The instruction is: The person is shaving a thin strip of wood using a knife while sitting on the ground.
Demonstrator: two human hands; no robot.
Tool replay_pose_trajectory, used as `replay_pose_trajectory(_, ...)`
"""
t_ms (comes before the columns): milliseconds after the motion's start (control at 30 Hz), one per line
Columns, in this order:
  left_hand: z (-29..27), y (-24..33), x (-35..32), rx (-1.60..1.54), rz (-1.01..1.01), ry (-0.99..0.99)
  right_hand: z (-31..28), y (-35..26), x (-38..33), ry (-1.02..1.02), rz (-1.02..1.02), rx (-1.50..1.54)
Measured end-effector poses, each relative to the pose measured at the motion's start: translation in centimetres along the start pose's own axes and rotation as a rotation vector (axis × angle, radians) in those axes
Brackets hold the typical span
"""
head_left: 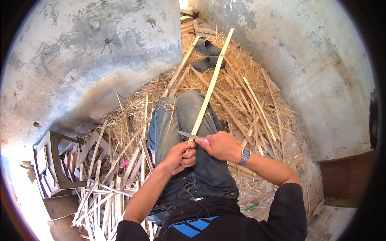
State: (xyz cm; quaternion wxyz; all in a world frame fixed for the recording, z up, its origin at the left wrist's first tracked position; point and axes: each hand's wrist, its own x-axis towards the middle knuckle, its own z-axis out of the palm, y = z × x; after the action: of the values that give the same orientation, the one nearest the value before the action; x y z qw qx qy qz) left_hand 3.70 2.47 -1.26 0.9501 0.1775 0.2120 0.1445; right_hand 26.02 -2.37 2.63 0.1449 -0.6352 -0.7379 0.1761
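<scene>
A long pale strip, likely split bamboo or wood (212, 85), slants from my lap up past my knees toward the far floor. My left hand (180, 157) is closed around its near end. In my closed right hand (220, 146) is a knife with a pink handle (207, 141). Its grey blade (186, 134) points left and lies across the strip just above my left hand. The two hands are close together over my thighs, and a watch (244, 156) is on my right wrist.
Shavings and loose strips (257, 108) cover the floor around my legs. Two dark sandals (207, 63) lie beyond my knees. More pale strips (108, 209) are heaped at the left, beside a dark metal frame (54, 160). Plastered walls (297, 48) stand on both sides.
</scene>
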Motion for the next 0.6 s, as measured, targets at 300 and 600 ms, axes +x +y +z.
replay_pose_trajectory(300, -1.3, -0.4, -1.2, -0.194, -0.055, -0.090, -0.6, 0.0, 1.0, -0.067, 0.000, -0.012)
replay_pose_trajectory(600, -3.9, -0.3, -6.6, -0.441, -0.132, -0.202, -2.6, 6.5, 6.8, 0.089, 0.201, -0.018)
